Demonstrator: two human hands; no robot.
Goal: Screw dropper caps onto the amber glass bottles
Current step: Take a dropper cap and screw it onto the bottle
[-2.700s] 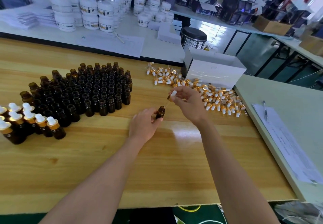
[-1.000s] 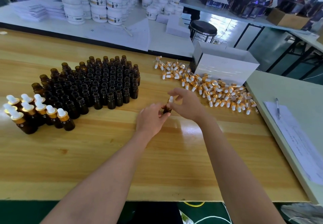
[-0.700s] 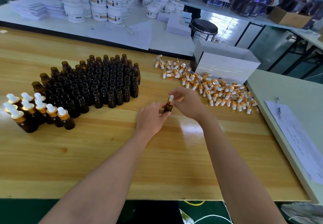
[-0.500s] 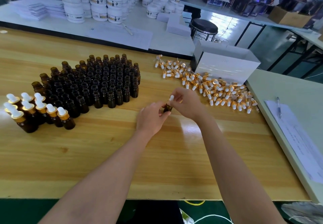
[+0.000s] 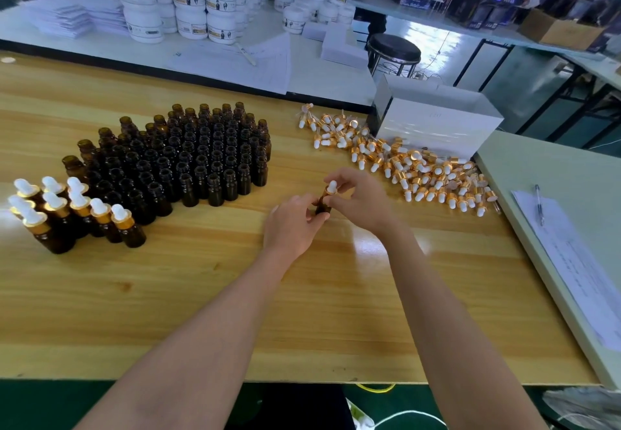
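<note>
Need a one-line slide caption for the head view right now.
Left hand holds an amber bottle while the right hand pinches the dropper cap on its neck.

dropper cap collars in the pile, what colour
Gold; the dropper caps show best in the head view.

Both bare forearms reach in over the near edge of the tabletop [image 5: 174, 298] and converge toward its middle. The left hand [image 5: 291, 226] lies knuckles-up, thumb and fingers curled round a small amber bottle [image 5: 323, 207]. The right hand [image 5: 364, 203] arches just beside it, its fingertips pinching the dropper cap [image 5: 332, 187] on top.
</note>
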